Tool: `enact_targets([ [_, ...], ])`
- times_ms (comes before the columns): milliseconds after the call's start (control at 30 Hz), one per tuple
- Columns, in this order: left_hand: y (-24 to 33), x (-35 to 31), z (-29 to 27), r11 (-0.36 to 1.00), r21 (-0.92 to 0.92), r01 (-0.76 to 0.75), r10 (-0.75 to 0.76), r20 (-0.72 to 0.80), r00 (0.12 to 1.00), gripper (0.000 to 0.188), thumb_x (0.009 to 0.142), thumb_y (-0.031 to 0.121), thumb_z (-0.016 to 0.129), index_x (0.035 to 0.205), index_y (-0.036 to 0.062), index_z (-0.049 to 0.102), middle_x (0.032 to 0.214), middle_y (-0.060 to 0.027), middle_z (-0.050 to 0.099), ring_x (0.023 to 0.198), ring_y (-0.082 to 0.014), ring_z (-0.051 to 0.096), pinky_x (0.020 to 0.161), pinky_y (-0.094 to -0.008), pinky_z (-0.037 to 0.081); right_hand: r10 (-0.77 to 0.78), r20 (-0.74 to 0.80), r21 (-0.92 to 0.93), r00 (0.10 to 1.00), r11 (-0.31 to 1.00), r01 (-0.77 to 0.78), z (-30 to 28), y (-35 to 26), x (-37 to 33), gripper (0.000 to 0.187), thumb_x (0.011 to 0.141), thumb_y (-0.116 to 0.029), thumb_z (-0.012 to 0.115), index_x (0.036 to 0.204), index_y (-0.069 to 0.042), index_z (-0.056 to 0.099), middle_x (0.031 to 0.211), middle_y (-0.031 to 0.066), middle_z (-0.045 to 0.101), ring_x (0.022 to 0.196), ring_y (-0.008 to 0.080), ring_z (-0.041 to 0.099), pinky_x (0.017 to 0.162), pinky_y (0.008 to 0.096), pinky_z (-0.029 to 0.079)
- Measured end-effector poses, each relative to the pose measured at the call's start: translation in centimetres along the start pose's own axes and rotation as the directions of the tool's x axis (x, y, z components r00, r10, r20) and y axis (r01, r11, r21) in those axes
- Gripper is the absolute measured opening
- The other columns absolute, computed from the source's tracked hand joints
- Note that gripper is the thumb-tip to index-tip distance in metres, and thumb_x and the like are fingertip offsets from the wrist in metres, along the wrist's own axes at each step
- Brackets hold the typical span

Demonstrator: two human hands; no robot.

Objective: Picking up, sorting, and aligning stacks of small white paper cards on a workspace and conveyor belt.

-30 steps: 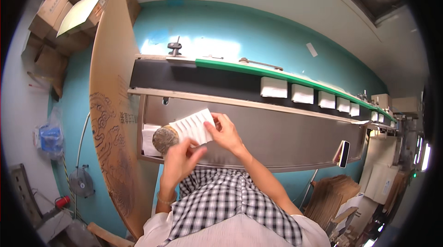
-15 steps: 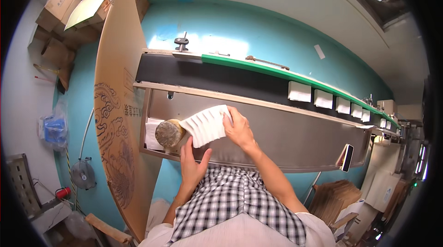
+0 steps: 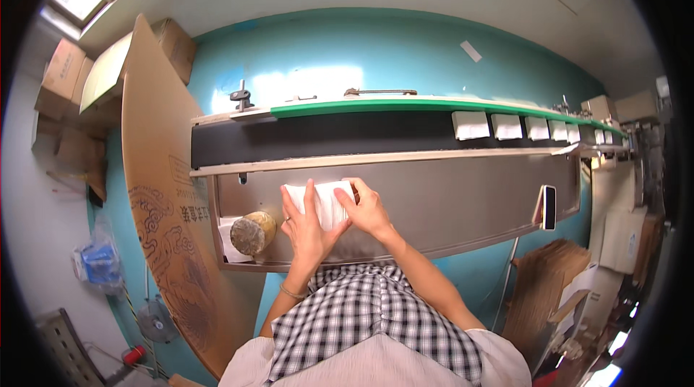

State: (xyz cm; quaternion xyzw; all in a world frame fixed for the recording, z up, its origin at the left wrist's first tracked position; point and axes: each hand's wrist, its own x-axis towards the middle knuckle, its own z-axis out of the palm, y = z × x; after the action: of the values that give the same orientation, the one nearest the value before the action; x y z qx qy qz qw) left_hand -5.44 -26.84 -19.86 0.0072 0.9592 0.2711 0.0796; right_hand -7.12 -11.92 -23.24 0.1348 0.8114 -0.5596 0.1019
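Observation:
My left hand (image 3: 306, 231) and my right hand (image 3: 371, 211) close around a compact stack of folded white tissues (image 3: 327, 199), one from each side. Its fold edges run as fine lines along the top. The left fingers lie over the stack's left part, and my right thumb presses on its upper face. Both hands hold it above the brown metal tray table (image 3: 448, 203). Just left of my left hand stands a short, worn cylindrical block (image 3: 254, 234). White paper (image 3: 228, 241) lies beside the block in the tray's left corner.
Beyond the tray runs a black conveyor belt (image 3: 325, 136) with a green guide rail (image 3: 376, 105). Several white tissue stacks (image 3: 471, 127) sit on it at right. A phone (image 3: 549, 208) stands at the tray's right end. A tall cardboard sheet (image 3: 163, 192) rises at left.
The fanned tissue stack has been squeezed into a compact block. My left hand has moved right and up onto it, away from the cylindrical block. The head view has shifted.

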Motion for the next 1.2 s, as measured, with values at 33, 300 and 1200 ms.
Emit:
enact_targets([
  [33, 0.0, 0.4, 0.1, 1.0, -0.015, 0.026, -0.026, -0.013, 1.0, 0.111, 0.065, 0.049, 0.089, 0.154, 0.0192, 0.031, 0.158, -0.0328, 0.007, 0.14, -0.0501, 0.028, 0.102, -0.0618, 0.033, 0.004, -0.026, 0.011, 1.0, 1.0, -0.003, 0.3, 1.4, 0.6, 0.042, 0.098, -0.03, 0.065, 0.123, 0.003, 0.06, 0.104, 0.0122, 0.069, 0.089, 0.0147, 0.065, 0.078, 0.0316, 0.054],
  [300, -0.3, 1.1, 0.0, 0.999, -0.048, 0.011, -0.01, 0.008, 1.0, 0.104, 0.068, 0.043, 0.087, 0.154, 0.0201, 0.033, 0.159, -0.0316, 0.005, 0.144, -0.0491, 0.023, 0.107, -0.0611, 0.025, -0.048, 0.093, 0.304, 0.995, 0.952, 0.018, -0.1, 6.1, 0.2, 0.026, 0.091, -0.015, 0.067, 0.111, 0.002, 0.064, 0.093, 0.0016, 0.068, 0.079, 0.008, 0.061, 0.07, 0.0251, 0.051],
  [1200, 0.5, 2.7, 2.3, 0.956, -0.249, -0.151, 0.153, -0.014, 0.988, 0.104, 0.074, 0.034, 0.086, 0.156, 0.0129, 0.026, 0.152, -0.035, 0.024, 0.139, -0.052, 0.031, 0.109, -0.0574, 0.035, 0.252, -0.095, 0.678, 0.963, 0.725, -0.122, -6.5, 9.9, 3.1, 0.022, 0.093, -0.014, 0.067, 0.11, 0.0, 0.065, 0.096, 0.0065, 0.069, 0.082, 0.012, 0.066, 0.072, 0.0277, 0.055],
])
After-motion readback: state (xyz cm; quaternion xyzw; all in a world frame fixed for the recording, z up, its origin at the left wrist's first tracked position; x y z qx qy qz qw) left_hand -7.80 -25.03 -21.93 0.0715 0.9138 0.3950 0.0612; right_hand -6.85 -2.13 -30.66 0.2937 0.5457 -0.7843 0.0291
